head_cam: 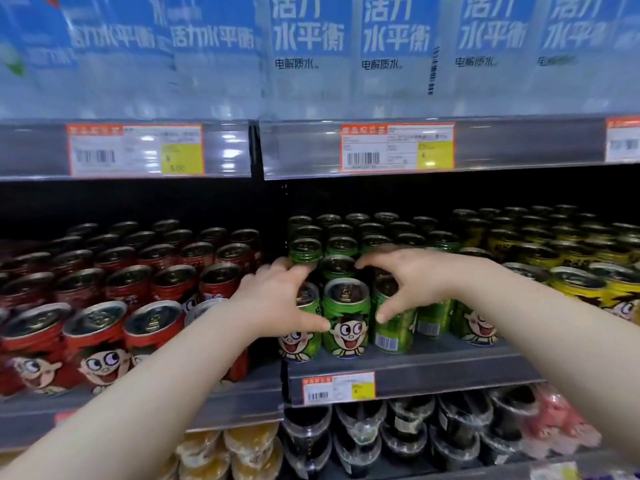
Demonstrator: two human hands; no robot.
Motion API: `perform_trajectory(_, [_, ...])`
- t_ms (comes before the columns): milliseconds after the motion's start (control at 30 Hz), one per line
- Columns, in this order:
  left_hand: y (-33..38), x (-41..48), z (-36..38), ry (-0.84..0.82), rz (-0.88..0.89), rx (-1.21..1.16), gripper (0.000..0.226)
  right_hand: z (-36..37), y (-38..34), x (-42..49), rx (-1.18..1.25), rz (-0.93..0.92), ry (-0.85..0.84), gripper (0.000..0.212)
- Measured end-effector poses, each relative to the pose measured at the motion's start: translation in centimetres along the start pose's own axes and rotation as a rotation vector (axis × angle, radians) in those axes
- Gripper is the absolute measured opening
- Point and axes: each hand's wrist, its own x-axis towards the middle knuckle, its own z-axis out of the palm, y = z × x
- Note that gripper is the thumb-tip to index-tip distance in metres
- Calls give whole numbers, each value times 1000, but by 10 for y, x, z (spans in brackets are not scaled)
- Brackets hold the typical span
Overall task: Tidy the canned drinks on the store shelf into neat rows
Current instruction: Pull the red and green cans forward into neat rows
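Green cans with a cartoon face stand in rows on the middle shelf. My left hand curls around the front-left green can, fingers over its top and thumb low on its side. My right hand wraps the green can whose barcode faces out, turned away from the front. Between my hands stands a front green can with its face forward, touched by my left thumb. More green cans stand to the right, partly hidden by my right wrist.
Red cans fill the shelf section to the left and yellow cans the right. Water bottles stand on the shelf above, close over the can tops. Plastic cups sit on the shelf below.
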Motion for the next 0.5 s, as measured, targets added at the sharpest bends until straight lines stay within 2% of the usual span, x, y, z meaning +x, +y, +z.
perform_trajectory(100, [16, 11, 1, -9, 117, -18, 88, -3, 5, -3, -167, 24, -76, 87])
perform_trajectory(200, [26, 18, 9, -81, 197, 22, 77, -3, 2, -3, -203, 47, -94, 86])
perform_trajectory(333, [24, 23, 17, -71, 222, 22, 73, -5, -1, -6, -251, 111, -72, 87])
perform_trajectory(500, [21, 24, 19, -25, 254, 23, 71, -11, 0, -8, -243, 182, -137, 87])
